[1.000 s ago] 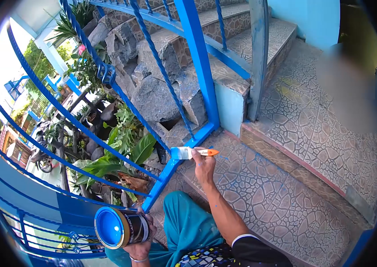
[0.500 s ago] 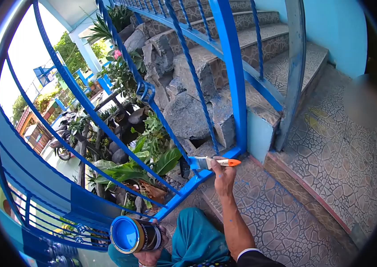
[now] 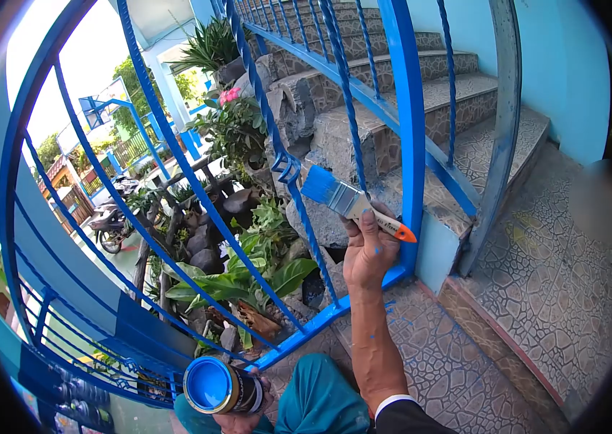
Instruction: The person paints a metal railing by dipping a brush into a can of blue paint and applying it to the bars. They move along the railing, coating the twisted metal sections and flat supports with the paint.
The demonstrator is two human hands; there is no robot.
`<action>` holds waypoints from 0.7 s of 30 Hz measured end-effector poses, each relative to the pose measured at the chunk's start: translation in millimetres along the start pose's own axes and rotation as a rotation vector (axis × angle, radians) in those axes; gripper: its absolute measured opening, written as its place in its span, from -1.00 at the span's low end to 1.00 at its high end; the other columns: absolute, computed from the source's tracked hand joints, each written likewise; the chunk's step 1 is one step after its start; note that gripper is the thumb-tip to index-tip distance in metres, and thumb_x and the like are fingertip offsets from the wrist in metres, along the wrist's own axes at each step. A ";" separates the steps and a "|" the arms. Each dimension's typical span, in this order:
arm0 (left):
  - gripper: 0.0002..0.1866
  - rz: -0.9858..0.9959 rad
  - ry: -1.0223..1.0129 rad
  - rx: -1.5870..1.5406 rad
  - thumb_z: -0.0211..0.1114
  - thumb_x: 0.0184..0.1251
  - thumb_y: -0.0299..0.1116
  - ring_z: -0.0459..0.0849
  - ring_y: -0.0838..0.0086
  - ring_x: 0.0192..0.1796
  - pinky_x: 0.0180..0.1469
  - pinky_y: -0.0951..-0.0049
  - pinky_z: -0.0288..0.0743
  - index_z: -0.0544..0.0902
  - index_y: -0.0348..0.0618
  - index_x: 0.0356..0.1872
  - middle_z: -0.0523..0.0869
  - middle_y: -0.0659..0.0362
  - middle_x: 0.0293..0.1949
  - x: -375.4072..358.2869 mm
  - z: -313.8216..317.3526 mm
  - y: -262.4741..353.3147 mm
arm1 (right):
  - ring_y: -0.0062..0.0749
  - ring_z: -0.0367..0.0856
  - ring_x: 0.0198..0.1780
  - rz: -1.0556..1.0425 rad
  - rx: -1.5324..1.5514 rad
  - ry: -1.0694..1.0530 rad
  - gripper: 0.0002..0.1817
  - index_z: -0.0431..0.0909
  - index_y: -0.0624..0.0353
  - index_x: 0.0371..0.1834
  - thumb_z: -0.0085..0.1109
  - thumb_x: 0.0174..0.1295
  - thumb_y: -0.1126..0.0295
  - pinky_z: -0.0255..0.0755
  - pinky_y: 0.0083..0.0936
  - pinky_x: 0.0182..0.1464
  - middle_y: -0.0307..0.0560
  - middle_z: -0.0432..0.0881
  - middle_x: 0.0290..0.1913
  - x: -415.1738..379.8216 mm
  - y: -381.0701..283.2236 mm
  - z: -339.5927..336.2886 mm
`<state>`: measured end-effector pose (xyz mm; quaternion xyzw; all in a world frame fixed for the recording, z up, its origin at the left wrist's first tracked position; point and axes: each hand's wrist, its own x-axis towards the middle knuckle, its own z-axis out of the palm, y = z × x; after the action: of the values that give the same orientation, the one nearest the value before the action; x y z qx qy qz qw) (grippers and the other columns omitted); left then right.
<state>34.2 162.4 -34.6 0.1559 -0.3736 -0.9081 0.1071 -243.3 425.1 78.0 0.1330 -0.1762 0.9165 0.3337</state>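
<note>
My right hand (image 3: 371,249) is closed around the pale wooden handle of a paintbrush (image 3: 345,200), whose tip is orange. Blue paint coats its bristles, which are raised close to the knotted part of a twisted blue railing bar (image 3: 285,168). Low in the view, my left hand (image 3: 257,409) grips a can of blue paint (image 3: 212,385), its open top tilted toward me. The can sits beside my knee, just inside the blue bottom rail (image 3: 320,318). A thick blue upright post (image 3: 408,145) stands behind the right hand.
Curved stone-patterned steps (image 3: 436,87) rise beyond the railing. Rocks and a leafy plant (image 3: 248,286) lie behind the bars. A greyish unpainted-looking post (image 3: 502,137) stands at right, beside a tiled floor (image 3: 544,304) with a raised edge. A blurred patch covers something at far right.
My right hand has lifted the paintbrush from the bottom rail up to the height of the bar's knot. The view has shifted slightly left. The left hand still holds the can.
</note>
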 end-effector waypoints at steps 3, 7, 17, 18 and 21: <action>-0.49 0.041 -0.040 0.079 0.10 0.68 0.00 0.67 0.16 0.42 0.60 -0.10 0.46 0.68 -0.11 0.37 0.76 0.09 0.32 9.1 -21.6 0.1 | -0.30 0.88 0.04 0.069 0.054 0.048 -0.69 0.59 0.33 0.24 0.38 0.60 0.40 0.92 -0.30 0.11 0.04 0.77 0.09 6.2 4.1 6.7; -0.50 -0.016 0.006 -0.016 0.12 0.67 -0.02 0.67 0.18 0.41 0.59 -0.09 0.46 0.68 -0.12 0.37 0.75 0.08 0.32 15.2 -25.8 -2.2 | -0.31 0.88 0.03 0.143 0.070 0.227 -0.69 0.59 0.36 0.22 0.38 0.59 0.40 0.92 -0.31 0.10 0.04 0.77 0.09 14.1 10.6 15.4; -0.43 -0.257 -0.199 -0.393 0.08 0.72 0.02 0.67 0.05 0.35 0.54 -0.08 0.53 0.61 -0.25 0.41 0.74 0.01 0.28 2.7 -3.6 16.5 | -0.29 0.83 -0.02 -0.080 -0.195 0.225 -0.72 0.58 0.40 0.08 0.44 0.49 0.46 0.82 -0.36 0.01 0.08 0.77 0.02 -21.3 8.7 19.3; -0.42 -0.250 -0.153 -0.349 0.07 0.72 0.03 0.68 0.05 0.34 0.52 -0.07 0.55 0.61 -0.26 0.40 0.74 -0.01 0.28 1.7 -2.4 17.9 | -0.31 0.82 -0.02 -0.134 -0.264 0.177 -0.72 0.58 0.40 0.07 0.44 0.49 0.46 0.79 -0.37 0.01 0.07 0.77 0.01 -21.5 12.6 18.0; -0.41 -0.238 -0.051 -0.312 0.06 0.72 0.06 0.70 0.04 0.28 0.44 -0.06 0.63 0.63 -0.29 0.35 0.73 -0.09 0.26 4.2 -0.9 19.9 | -0.32 0.79 -0.01 -0.288 -0.460 0.038 -0.72 0.59 0.39 0.05 0.45 0.49 0.44 0.73 -0.34 0.10 0.09 0.75 0.03 -29.3 7.9 15.5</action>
<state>32.2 146.6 -21.9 0.1574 -0.2100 -0.9649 0.0121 -224.8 396.6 79.6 0.0601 -0.3528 0.7977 0.4854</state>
